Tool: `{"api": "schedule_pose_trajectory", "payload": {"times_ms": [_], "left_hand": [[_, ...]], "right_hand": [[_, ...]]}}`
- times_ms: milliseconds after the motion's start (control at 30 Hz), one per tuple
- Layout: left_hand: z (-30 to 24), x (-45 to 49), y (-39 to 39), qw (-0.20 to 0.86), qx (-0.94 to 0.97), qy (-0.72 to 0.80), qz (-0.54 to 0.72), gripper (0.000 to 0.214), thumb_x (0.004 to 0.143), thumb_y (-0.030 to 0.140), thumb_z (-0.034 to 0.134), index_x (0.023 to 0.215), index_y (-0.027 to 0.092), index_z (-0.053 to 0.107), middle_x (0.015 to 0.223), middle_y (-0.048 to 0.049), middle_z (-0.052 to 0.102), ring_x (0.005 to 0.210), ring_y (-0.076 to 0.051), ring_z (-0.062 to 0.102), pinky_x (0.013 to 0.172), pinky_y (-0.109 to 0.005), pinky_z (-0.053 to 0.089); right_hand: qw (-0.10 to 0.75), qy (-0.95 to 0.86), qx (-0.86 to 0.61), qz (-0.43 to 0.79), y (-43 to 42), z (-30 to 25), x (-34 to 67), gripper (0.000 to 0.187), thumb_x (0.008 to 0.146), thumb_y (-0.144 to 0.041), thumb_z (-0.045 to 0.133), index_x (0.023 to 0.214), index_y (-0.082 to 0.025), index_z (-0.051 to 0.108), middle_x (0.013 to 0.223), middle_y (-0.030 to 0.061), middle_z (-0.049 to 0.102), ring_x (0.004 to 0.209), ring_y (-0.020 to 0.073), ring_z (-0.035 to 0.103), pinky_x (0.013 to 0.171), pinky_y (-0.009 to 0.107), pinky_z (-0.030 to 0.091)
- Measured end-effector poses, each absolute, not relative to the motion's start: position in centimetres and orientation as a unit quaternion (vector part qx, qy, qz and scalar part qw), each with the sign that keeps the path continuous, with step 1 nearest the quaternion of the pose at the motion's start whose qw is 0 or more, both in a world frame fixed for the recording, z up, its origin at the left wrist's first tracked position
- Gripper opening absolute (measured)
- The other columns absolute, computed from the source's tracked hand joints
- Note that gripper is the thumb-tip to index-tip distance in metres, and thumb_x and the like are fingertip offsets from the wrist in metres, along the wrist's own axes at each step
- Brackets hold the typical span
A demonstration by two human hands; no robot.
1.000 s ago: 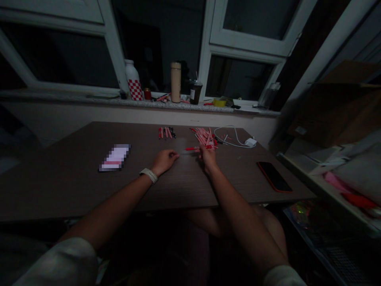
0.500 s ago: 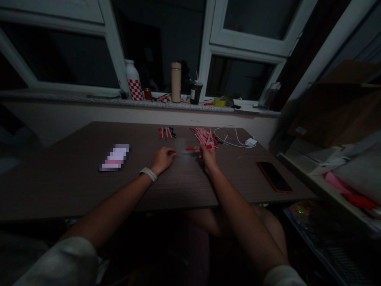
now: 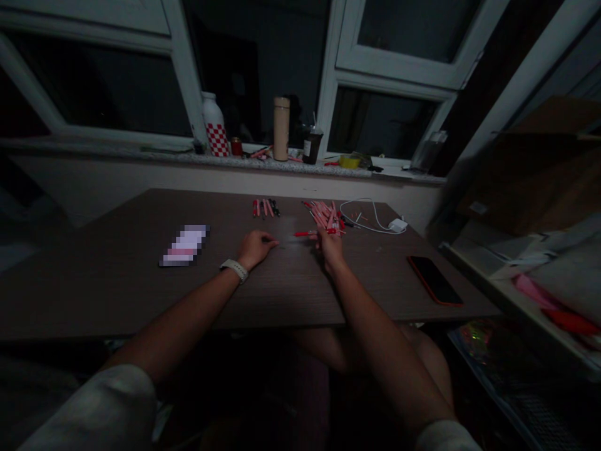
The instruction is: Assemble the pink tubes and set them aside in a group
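Note:
My right hand [image 3: 330, 248] is closed around a red pen [image 3: 301, 234], which lies roughly level and points left above the table. Across a small gap, my left hand [image 3: 256, 248] rests low by the tabletop, thumb and fingertips pinched together. Whatever those fingertips hold, if anything, is too small and dark to make out. Just beyond my right hand is a loose pile of pink and red pens [image 3: 323, 213]. Farther back, left of the pile, several pens [image 3: 265, 208] lie side by side in a short row.
A phone with a lit, blurred screen [image 3: 185, 245] lies left on the table [image 3: 117, 288]. At right are a dark phone [image 3: 435, 280] and a white charger [image 3: 398, 225] with its cable. Bottles, among them a beige flask [image 3: 281, 128], line the windowsill. A cardboard box [image 3: 530, 181] stands far right.
The view has shifted slightly. Both hands stay nearly in place, the right still holding the red pen. Dark matter seen at the left fingertips earlier is less visible now.

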State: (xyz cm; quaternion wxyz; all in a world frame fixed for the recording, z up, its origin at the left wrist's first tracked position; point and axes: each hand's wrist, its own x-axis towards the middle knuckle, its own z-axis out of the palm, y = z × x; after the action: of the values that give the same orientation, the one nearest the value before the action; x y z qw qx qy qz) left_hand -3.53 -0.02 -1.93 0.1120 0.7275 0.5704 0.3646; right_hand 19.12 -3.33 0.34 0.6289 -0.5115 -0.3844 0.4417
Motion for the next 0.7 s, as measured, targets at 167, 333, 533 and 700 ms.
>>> {"api": "schedule_pose_trajectory", "payload": {"times_ms": [167, 333, 533, 700], "left_hand": [[-2.3, -3.6, 0.2, 0.109, 0.722, 0.583, 0.356, 0.028, 0.075, 0.050, 0.077, 0.079, 0.023, 0.079, 0.092, -0.0107, 0.076, 0.087, -0.028, 0.067, 0.079, -0.037, 0.051], [-2.3, -3.6, 0.1, 0.112, 0.720, 0.590, 0.347, 0.029, 0.074, 0.049, 0.078, 0.083, 0.022, 0.078, 0.097, -0.0119, 0.073, 0.091, -0.030, 0.066, 0.081, -0.039, 0.050], [-1.2, -3.0, -0.6, 0.084, 0.692, 0.593, 0.404, 0.037, 0.084, 0.054, 0.067, 0.093, 0.019, 0.075, 0.102, -0.0134, 0.067, 0.102, -0.029, 0.062, 0.093, -0.040, 0.049], [0.2, -2.1, -1.7, 0.079, 0.686, 0.522, 0.501, 0.040, 0.099, 0.047, 0.046, 0.114, 0.016, 0.066, 0.108, -0.0116, 0.066, 0.095, -0.023, 0.062, 0.090, -0.036, 0.048]], "right_hand": [[0.645, -0.368, -0.491, 0.456, -3.2, 0.1, 19.2, 0.031, 0.086, -0.044, 0.067, 0.070, -0.017, 0.064, 0.060, 0.0013, 0.070, 0.035, 0.0055, 0.038, 0.034, 0.020, 0.025], [0.639, -0.373, -0.504, 0.446, -3.4, 0.1, 19.2, 0.036, 0.082, -0.048, 0.069, 0.065, -0.017, 0.063, 0.058, 0.0018, 0.069, 0.035, 0.0060, 0.039, 0.036, 0.021, 0.027], [0.637, -0.367, -0.506, 0.451, -3.4, 0.1, 19.3, 0.036, 0.081, -0.049, 0.069, 0.065, -0.017, 0.064, 0.059, 0.0022, 0.069, 0.036, 0.0055, 0.039, 0.036, 0.020, 0.028], [0.630, -0.382, -0.507, 0.448, -3.2, -0.4, 19.4, 0.038, 0.081, -0.051, 0.068, 0.066, -0.016, 0.066, 0.052, 0.0002, 0.064, 0.036, 0.0056, 0.038, 0.036, 0.019, 0.026]]}}
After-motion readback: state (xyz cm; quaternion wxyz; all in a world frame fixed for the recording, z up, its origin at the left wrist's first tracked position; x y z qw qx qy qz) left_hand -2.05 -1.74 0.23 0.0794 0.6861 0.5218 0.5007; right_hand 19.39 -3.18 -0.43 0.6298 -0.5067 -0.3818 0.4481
